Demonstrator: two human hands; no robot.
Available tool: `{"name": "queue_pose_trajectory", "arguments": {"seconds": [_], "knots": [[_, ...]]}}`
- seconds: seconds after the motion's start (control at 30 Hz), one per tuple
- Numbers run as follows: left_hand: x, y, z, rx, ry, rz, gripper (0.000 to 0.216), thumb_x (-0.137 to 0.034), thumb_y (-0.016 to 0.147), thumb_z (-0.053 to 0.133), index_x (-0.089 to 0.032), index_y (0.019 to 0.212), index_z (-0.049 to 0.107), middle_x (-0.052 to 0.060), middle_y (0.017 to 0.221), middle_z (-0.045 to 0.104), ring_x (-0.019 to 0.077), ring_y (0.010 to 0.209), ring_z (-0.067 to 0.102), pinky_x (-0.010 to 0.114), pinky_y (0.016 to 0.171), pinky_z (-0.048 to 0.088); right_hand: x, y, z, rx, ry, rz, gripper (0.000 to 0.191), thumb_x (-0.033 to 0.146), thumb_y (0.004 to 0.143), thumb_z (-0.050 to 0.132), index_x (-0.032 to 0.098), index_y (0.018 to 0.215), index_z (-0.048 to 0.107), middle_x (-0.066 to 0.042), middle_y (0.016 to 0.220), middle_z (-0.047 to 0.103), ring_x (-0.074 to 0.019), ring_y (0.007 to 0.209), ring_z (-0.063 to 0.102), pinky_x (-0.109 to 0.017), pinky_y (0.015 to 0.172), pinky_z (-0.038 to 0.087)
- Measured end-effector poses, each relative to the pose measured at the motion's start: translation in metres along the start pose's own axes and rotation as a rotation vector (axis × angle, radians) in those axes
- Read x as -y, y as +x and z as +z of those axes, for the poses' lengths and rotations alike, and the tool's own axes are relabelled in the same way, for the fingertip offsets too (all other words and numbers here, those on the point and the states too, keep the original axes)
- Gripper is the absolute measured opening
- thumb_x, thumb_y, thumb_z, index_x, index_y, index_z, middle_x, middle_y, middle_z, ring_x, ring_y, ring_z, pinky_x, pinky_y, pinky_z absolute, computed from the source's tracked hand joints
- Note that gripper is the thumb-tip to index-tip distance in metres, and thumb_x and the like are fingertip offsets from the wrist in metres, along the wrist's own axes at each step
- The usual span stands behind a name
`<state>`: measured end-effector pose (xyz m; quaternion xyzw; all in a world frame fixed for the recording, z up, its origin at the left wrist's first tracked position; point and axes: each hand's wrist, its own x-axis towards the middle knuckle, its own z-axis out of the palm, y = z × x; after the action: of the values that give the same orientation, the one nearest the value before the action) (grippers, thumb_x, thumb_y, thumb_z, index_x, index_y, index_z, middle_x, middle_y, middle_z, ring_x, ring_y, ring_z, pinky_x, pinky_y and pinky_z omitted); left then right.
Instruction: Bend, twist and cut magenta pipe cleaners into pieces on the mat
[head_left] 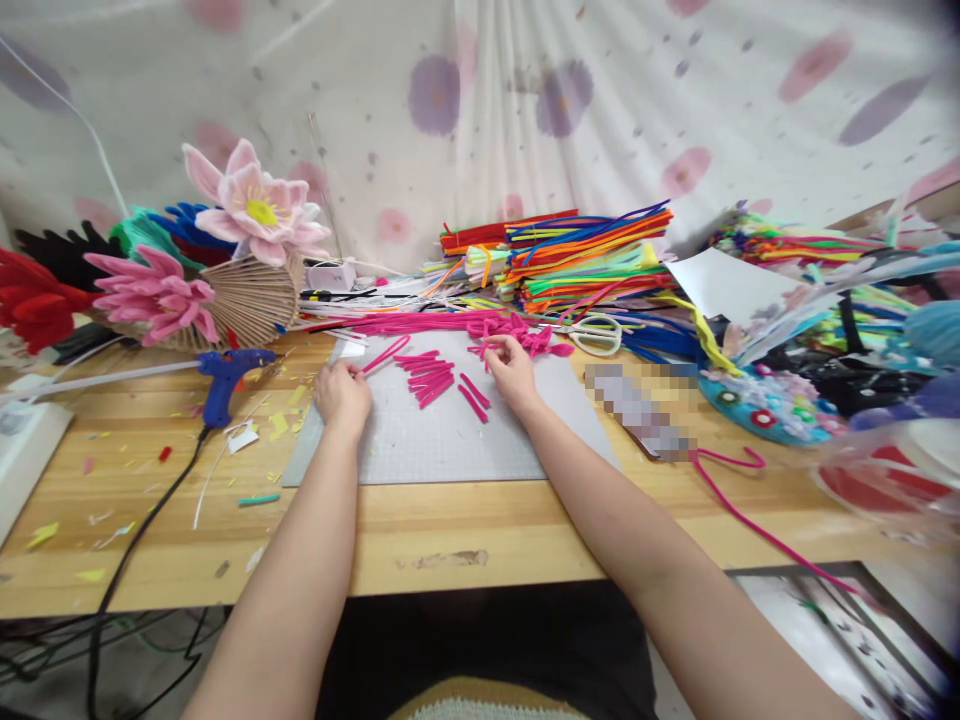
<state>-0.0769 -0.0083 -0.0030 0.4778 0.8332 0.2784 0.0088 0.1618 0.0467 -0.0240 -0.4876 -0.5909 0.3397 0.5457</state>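
My left hand (343, 398) is closed on a bright pink pipe cleaner (388, 353) bent into a narrow loop, which points up and to the right over the grey cutting mat (450, 455). At the near side of a heap of pink pipe-cleaner loops (529, 333), my right hand (512, 372) has its fingers pinched on a bit of pink pipe cleaner; its full shape is hidden. Several short cut pink pieces (426, 378) lie on the mat between my hands, two of them apart on the right. Behind the mat stretches a bundle of long pink pipe cleaners (405, 322).
White-handled scissors (598, 335) rest right of the heap. A blurred-out flat object (637, 410) lies beside the mat. On the left are a blue glue gun (225, 385) and pipe-cleaner flowers (255, 205). Coloured pipe-cleaner bundles (585, 260) are stacked at the back.
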Motion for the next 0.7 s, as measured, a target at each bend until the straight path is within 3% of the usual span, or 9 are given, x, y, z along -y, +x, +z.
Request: {"name": "queue_pose_trajectory", "arguments": {"seconds": [0.27, 0.43, 0.57, 0.7], "knots": [[0.005, 0.002, 0.000, -0.062, -0.095, 0.061, 0.020, -0.012, 0.080, 0.045, -0.014, 0.097, 0.056, 0.012, 0.092, 0.060, 0.0247, 0.096, 0.053, 0.039, 0.087, 0.036, 0.000, -0.005, 0.000, 0.013, -0.106, -0.051, 0.020, 0.028, 0.072, 0.049, 0.019, 0.088, 0.059, 0.003, 0.060, 0.047, -0.0116, 0.056, 0.043, -0.024, 0.057, 0.033], [-0.007, -0.008, -0.006, -0.233, -0.146, 0.241, 0.023, -0.019, 0.085, 0.040, -0.016, 0.098, 0.059, 0.013, 0.101, 0.055, 0.0257, 0.103, 0.046, 0.039, 0.093, 0.032, 0.013, -0.012, 0.001, -0.018, -0.338, -0.264, 0.030, 0.026, 0.079, 0.045, 0.019, 0.104, 0.058, -0.002, 0.069, 0.054, -0.0154, 0.064, 0.048, -0.028, 0.066, 0.037], [-0.025, -0.025, -0.003, -0.149, -0.217, 0.482, 0.023, -0.021, 0.086, 0.040, -0.017, 0.093, 0.061, 0.011, 0.097, 0.054, 0.0231, 0.100, 0.047, 0.035, 0.091, 0.035, 0.026, -0.019, 0.008, 0.069, -0.532, -0.449, 0.038, 0.027, 0.081, 0.047, 0.017, 0.117, 0.053, -0.008, 0.084, 0.060, -0.0208, 0.083, 0.051, -0.032, 0.077, 0.037], [-0.038, -0.040, 0.002, -0.015, -0.301, 0.626, 0.025, -0.021, 0.087, 0.038, -0.018, 0.095, 0.061, 0.009, 0.098, 0.056, 0.0190, 0.096, 0.052, 0.029, 0.086, 0.039, 0.025, -0.018, 0.013, 0.139, -0.575, -0.407, 0.020, 0.026, 0.082, 0.047, 0.018, 0.092, 0.063, -0.009, 0.084, 0.061, -0.0207, 0.084, 0.052, -0.031, 0.075, 0.037]]}}
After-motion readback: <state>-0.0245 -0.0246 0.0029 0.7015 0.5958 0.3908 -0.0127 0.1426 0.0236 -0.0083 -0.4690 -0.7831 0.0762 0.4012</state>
